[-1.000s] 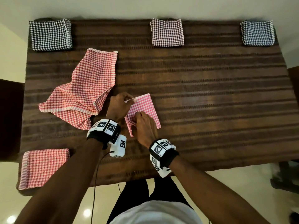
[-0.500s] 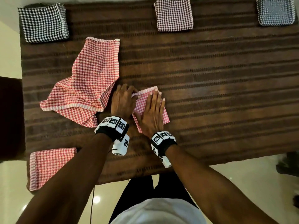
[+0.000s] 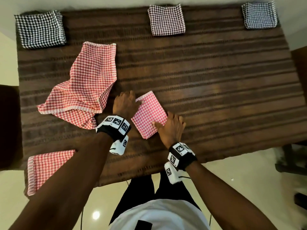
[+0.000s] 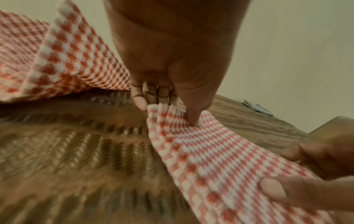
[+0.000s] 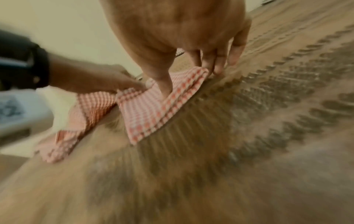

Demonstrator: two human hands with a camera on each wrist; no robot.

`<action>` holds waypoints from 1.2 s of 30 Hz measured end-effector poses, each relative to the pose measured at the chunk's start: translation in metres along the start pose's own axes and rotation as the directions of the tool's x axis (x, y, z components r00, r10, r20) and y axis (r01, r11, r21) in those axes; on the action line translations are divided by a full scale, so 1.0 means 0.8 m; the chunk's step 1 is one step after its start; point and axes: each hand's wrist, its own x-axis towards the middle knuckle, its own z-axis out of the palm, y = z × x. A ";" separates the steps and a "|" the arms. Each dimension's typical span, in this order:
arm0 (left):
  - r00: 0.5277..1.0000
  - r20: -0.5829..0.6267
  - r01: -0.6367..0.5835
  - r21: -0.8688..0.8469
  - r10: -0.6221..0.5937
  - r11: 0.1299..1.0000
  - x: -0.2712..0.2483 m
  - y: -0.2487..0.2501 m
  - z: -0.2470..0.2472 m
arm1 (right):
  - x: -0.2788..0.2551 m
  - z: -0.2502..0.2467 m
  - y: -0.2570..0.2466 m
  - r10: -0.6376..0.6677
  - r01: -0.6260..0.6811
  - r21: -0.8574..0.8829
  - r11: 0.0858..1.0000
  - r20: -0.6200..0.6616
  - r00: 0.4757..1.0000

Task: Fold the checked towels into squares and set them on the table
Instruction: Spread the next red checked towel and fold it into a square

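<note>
On the left of the worktop [image 3: 216,72], a dark brown surface ribbed with woven bands, a black-and-white checked square [image 3: 39,29] sits at the far corner and a folded red-and-white towel [image 3: 44,170] lies at the near edge, partly under the left forearm. Between them an unfolded red checked towel [image 3: 84,83] sprawls in loose, rumpled folds with pale hems.

Just right of it, the left hand [image 3: 124,103] forms one grip: in the left wrist view its thumb presses down on the far-left corner of the small pink checked towel [image 3: 149,113] while the curled fingers [image 4: 139,100] pinch the stacked layers from behind. This towel lies near the middle of the near half of the worktop, folded into a tilted square of soft waffle-like weave, flat against the surface between the two hands.

The right hand [image 3: 172,127] makes the second grip at the towel's near-right corner: the thumb lies on top of the cloth and the fingers curl at and under its right edge, clamping that corner, as the right wrist view shows.

Along the far edge, a maroon checked square [image 3: 166,19] sits at centre and a blue-grey checked square [image 3: 259,15] at the right corner, both neatly folded and well apart from the hands.
</note>
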 end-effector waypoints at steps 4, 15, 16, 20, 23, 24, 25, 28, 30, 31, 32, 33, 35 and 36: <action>0.989 0.125 0.082 -0.001 -0.081 0.997 -0.021 0.015 0.000 | 0.017 -0.029 0.014 0.122 -0.184 0.352 0.918 0.192 0.974; 0.835 0.549 0.256 -0.458 0.045 0.851 -0.124 0.158 0.089 | 0.026 -0.105 0.191 0.114 -0.151 0.335 0.930 0.128 0.985; 0.834 0.550 0.251 -0.441 0.039 0.862 -0.128 0.169 0.100 | 0.028 -0.107 0.204 0.090 -0.128 0.320 0.939 0.132 0.987; 0.867 0.491 0.241 -0.252 -0.091 0.937 -0.141 0.193 0.130 | 0.035 -0.104 0.231 0.046 -0.089 0.270 0.959 0.162 0.986; 0.890 0.413 0.282 -0.163 -0.194 0.946 -0.144 0.196 0.141 | 0.036 -0.099 0.243 0.022 -0.057 0.227 0.972 0.153 0.988; 0.898 0.384 0.287 -0.143 -0.214 0.947 -0.149 0.197 0.142 | 0.033 -0.098 0.247 0.004 -0.034 0.211 0.977 0.139 0.990; 0.905 0.358 0.294 -0.134 -0.231 0.946 -0.153 0.198 0.140 | 0.031 -0.096 0.250 -0.017 -0.008 0.200 0.980 0.124 0.992; 0.915 0.295 0.324 -0.124 -0.277 0.938 -0.165 0.204 0.133 | 0.022 -0.096 0.260 -0.057 0.043 0.147 0.988 0.095 0.994; 0.914 0.283 0.334 -0.115 -0.292 0.935 -0.170 0.207 0.131 | 0.015 -0.096 0.266 -0.062 0.053 0.118 0.992 0.076 0.995; 0.916 0.278 0.332 -0.117 -0.290 0.936 -0.172 0.208 0.129 | 0.011 -0.096 0.268 -0.071 0.065 0.100 0.993 0.059 0.996; 0.925 0.263 0.315 -0.122 -0.275 0.941 -0.172 0.206 0.128 | 0.007 -0.097 0.268 -0.077 0.074 0.069 0.995 0.035 0.996; 0.930 0.247 0.309 -0.135 -0.270 0.941 -0.172 0.202 0.127 | 0.004 -0.098 0.267 -0.093 0.093 0.026 0.995 0.004 0.996; 0.939 0.201 0.314 -0.171 -0.279 0.934 -0.173 0.188 0.123 | -0.002 -0.101 0.256 -0.169 0.165 -0.064 0.984 -0.057 0.984; 0.944 0.161 0.315 -0.194 -0.287 0.929 -0.173 0.178 0.119 | -0.005 -0.104 0.244 -0.213 0.207 -0.081 0.975 -0.069 0.975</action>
